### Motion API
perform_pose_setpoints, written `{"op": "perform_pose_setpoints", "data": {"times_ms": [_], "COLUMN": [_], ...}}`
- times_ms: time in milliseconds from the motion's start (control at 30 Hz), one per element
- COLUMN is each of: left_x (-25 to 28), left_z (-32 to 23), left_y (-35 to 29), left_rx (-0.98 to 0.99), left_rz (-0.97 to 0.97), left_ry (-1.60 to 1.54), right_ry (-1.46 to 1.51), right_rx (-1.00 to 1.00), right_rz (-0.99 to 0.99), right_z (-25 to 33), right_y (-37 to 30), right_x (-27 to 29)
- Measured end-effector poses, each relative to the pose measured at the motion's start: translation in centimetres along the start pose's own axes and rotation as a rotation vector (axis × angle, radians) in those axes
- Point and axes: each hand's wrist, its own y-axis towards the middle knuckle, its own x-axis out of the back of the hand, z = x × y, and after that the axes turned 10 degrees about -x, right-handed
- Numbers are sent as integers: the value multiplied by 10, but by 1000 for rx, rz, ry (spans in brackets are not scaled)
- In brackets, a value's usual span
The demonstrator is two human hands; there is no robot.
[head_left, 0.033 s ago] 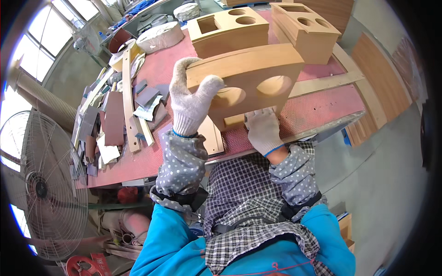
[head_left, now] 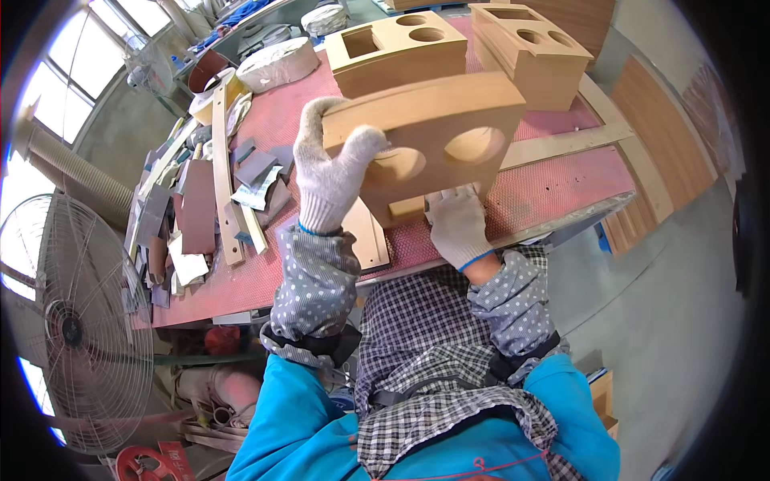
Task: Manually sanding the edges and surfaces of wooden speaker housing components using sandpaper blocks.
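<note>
With the left hand (head_left: 333,168), gripped the wooden box (head_left: 435,140) by its left end, tilted over the pink, dimpled counter (head_left: 569,180); with the right hand (head_left: 459,223), touched its lower edge, grip unclear. Judged stiff, fairly heavy, smooth; safest held by both ends. Beyond it, saw a round-holed box (head_left: 401,68).

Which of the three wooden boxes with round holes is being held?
The front wooden box: the left hand grips its left end, and the right hand is at its lower edge. Neither hand touches the rear left box or rear right box.
</note>
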Motion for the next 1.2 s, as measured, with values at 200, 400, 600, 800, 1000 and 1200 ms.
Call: {"op": "perform_pose_setpoints", "data": {"times_ms": [200,400,600,800,1000,1200], "left_x": [6,-2,-17,-34,-39,-41], "left_z": [16,-13,-72,-57,-69,-59], "left_y": [13,21,48,64,57,65], "left_rx": [18,-42,-66,-199,-338,-552], "left_rz": [-8,32,380,681,719,656], "left_ry": [33,172,689,1110,1210,1099], "right_ry": [87,54,71,83,73,46], "right_rx": [-2,-78,-85,-105,-88,-62], "right_rz": [-158,21,-55,-67,148,-169], "right_z": [3,1,7,10,11,8], "right_y": [2,5,3,2,4,5], "right_x": [-1,2,-3,-4,11,0]}}
